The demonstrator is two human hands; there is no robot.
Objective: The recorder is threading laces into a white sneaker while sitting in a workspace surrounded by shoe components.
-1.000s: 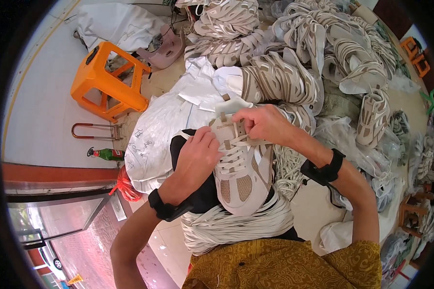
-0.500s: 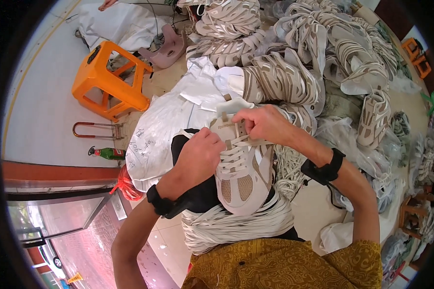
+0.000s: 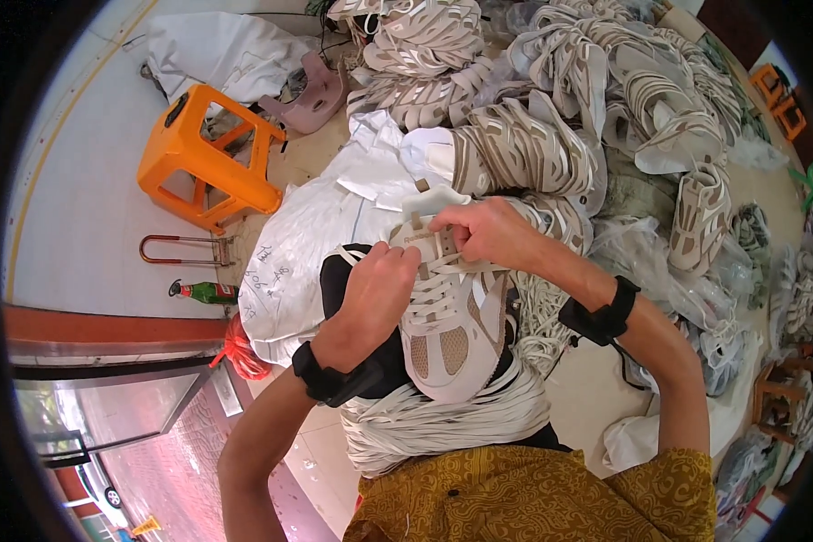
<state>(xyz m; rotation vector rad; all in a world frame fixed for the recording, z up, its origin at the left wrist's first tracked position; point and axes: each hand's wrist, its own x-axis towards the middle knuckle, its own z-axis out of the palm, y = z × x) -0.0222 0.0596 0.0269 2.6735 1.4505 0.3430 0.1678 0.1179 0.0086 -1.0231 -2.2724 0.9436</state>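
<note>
Fingers of the right hand (image 3: 495,237) bend narrowly beside the tongue (image 3: 416,238); those of the left hand (image 3: 379,287) curl opposite; what either grips, I cannot tell. Beige shoe (image 3: 459,354), centre of the frame: draw its white laces (image 3: 437,296) evenly, untwisted.

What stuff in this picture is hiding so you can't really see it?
All in the head view:
- Fingertips of the left hand: tucked behind its own curled fingers, so its exact grip is unclear.
- Underside of the beige shoe: turned away from the camera, hidden by the shoe itself.
- Inside of the white sack: covered by its material.
- Inside of the white car: too small and far off.
</note>
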